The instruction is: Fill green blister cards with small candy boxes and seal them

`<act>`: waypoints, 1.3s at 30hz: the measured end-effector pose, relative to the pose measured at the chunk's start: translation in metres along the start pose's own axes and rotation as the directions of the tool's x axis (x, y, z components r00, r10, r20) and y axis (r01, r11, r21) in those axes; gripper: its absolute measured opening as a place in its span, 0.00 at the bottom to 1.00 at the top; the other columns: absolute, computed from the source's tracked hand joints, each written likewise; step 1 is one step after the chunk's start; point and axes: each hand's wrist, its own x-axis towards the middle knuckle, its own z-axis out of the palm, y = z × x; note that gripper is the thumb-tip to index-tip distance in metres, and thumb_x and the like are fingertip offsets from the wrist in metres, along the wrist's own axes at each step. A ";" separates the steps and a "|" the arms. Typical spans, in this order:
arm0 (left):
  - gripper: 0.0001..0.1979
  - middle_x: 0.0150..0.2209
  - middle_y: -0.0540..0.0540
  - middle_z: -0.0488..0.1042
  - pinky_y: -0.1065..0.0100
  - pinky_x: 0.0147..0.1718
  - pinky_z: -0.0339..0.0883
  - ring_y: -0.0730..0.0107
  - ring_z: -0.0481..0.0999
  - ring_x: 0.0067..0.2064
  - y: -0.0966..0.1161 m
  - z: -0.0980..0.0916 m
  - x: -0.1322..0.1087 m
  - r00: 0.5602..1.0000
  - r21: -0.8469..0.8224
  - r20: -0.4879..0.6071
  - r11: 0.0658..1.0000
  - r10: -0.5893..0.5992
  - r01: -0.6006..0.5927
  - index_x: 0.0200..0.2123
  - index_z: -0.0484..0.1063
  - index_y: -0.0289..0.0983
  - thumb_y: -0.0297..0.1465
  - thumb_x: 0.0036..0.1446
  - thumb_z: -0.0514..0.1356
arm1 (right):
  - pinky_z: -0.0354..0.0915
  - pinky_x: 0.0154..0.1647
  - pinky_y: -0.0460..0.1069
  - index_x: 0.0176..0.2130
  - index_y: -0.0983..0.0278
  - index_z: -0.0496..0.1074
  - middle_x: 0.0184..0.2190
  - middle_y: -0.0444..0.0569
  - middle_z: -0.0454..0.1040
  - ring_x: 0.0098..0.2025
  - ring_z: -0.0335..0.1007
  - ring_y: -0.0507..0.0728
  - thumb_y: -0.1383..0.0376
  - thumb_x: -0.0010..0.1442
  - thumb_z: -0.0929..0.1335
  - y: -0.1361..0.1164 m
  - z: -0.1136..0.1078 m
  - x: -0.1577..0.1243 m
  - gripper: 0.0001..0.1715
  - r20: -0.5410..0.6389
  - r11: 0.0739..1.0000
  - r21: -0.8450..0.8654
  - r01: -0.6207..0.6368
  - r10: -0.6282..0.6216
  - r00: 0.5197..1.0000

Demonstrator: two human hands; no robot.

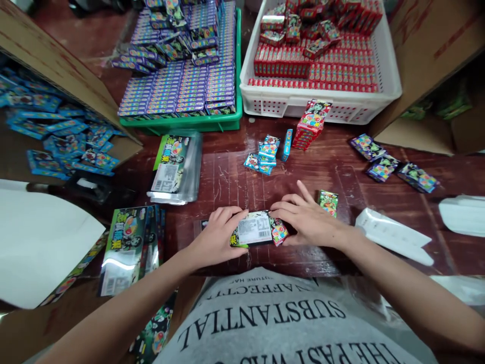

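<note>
Package (254, 229), flat, green and black, with white barcode label (257, 226).

From the left hand (220, 232), a bare lane of the surface (222, 174) ran forward between the package stack (176, 167) and the small blue packs (267, 151), until the green crate (227, 123) closed it. Ahead of the right hand (308, 220), the red stack (308, 129) stood as an obstacle, and the green box (329, 203) lay just beside this hand. Farther right, there was room before the purple boxes (382, 167).
</note>
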 end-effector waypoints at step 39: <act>0.45 0.63 0.41 0.60 0.45 0.63 0.58 0.47 0.61 0.63 0.008 -0.002 0.004 1.000 -0.082 -0.007 0.997 -0.002 0.002 0.68 0.54 0.46 0.37 0.51 0.70 | 0.37 0.72 0.75 0.66 0.55 0.63 0.62 0.53 0.70 0.64 0.65 0.67 0.51 0.57 0.74 0.017 -0.028 -0.063 0.42 0.003 0.983 0.115 -0.144 0.145 0.989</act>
